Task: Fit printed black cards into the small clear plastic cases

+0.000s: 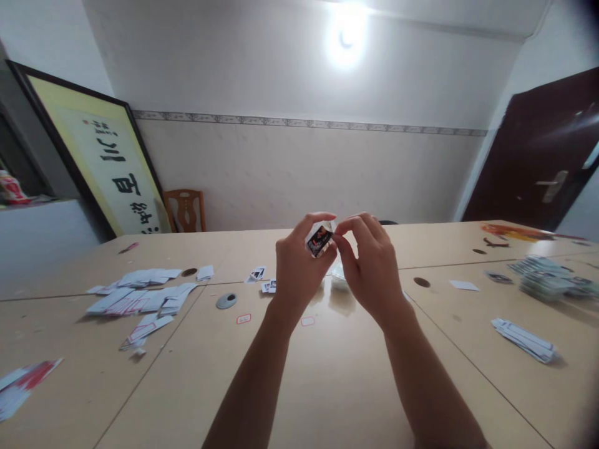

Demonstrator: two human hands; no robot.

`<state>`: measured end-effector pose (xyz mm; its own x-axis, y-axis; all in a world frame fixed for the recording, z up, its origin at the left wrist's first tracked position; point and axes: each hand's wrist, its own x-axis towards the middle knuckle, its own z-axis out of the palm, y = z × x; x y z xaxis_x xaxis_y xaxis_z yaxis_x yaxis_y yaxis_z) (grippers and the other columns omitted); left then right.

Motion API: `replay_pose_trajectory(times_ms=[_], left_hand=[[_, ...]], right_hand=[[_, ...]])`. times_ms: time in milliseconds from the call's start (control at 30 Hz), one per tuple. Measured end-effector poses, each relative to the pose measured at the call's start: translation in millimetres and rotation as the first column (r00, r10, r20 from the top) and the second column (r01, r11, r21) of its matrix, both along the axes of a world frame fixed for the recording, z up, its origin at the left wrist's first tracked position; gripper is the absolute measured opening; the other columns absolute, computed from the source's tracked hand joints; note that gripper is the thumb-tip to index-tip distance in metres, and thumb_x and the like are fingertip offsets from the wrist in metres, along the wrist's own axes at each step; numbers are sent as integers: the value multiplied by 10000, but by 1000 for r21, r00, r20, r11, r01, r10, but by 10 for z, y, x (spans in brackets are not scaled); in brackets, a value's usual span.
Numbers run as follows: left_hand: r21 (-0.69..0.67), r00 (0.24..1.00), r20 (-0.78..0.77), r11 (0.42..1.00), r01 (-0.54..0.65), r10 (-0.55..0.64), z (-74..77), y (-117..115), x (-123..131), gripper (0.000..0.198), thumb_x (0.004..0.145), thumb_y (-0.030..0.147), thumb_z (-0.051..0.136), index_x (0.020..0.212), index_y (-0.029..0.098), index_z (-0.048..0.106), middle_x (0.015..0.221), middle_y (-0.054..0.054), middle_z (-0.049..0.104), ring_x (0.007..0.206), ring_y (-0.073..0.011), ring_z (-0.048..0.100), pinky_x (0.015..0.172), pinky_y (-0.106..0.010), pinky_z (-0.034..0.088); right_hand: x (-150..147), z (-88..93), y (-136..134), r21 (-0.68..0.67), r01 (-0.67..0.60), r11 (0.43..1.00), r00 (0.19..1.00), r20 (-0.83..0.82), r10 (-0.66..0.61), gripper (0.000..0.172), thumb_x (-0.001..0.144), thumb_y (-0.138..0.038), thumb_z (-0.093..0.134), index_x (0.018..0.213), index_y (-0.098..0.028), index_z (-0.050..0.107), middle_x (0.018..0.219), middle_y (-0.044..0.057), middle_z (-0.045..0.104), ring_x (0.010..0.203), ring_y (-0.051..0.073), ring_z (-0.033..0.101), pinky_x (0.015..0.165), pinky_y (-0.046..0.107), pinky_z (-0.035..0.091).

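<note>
The left hand (304, 252) held a small, dark, rectangular printed piece with a pale, clear-looking border (320, 241) between thumb and fingers, raised above the pale wood-toned bench (344, 374), short of its far edge. The right hand (365, 249) had thumb and forefinger pressed together, apparently pinching the piece's right corner. A hard tug there could have creased that corner or slipped the piece from the left hand's grip; dropped, it might have landed against the clear plastic container (339, 278) just behind the hands. Toward the left edge, loose white paper stacks (145, 293) could have slid if a sleeve or forearm brushed them; toward the right edge, the clear plastic packets (545, 277) looked liable to topple. The most open room lay between the forearms, nearer than the two red-bordered labels (244, 318).
</note>
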<state>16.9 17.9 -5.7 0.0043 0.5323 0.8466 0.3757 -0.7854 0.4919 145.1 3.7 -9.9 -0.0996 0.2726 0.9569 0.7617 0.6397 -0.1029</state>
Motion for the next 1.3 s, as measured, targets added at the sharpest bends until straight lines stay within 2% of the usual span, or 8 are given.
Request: replay_pose_trajectory(times_ms=[267,400,567,700,867,1300], left_hand=[[4,1000,11,1000,17,-17,3,-25,-23,362,739,94,672,1049,278,700,694,74,643,549,-88,495,580,-210,443],[26,1000,4,1000,1,-1,5,-33,-40,364,732,105,673,1046,286,704,725,67,653,557,-91,473,556,-210,416],[12,999,37,1000,17,-17,8,-42,-50,368,713,109,684,1026,300,712,686,70,608,532,-91,424,516,-209,379],[13,998,53,999,41,-42,14,-50,-54,371,710,101,680,1019,303,715,752,59,647,547,-90,434,520,-211,378],[29,998,44,998,48,-50,26,-50,-58,376,704,108,672,1025,298,721,695,63,622,547,-94,439,518,-208,382],[12,991,88,994,104,-105,38,-45,-68,419,663,90,653,1024,292,723,739,47,630,570,-99,444,514,-211,376]], right_hand=[[-30,-3,-91,8,-27,1000,1000,-4,27,108,977,-144,464,919,-220,515,920,54,683,863,200,606,759,343,430],[-47,-9,-127,47,0,999,1000,-4,0,106,969,-140,483,914,-217,530,870,37,690,786,183,591,727,328,424],[-80,-14,-173,63,3,998,1000,-16,-2,114,969,-136,490,903,-219,532,847,34,689,822,194,597,739,336,423],[-99,-13,-214,80,11,997,1000,-11,-10,119,971,-131,496,896,-217,529,839,39,683,847,205,590,746,344,421],[-113,-2,-268,96,20,995,1000,6,-21,119,973,-130,498,899,-218,528,822,40,674,822,203,569,734,344,424],[-142,19,-358,106,2,994,1000,29,-5,153,946,-73,491,897,-213,530,818,58,672,814,208,549,673,333,452]])
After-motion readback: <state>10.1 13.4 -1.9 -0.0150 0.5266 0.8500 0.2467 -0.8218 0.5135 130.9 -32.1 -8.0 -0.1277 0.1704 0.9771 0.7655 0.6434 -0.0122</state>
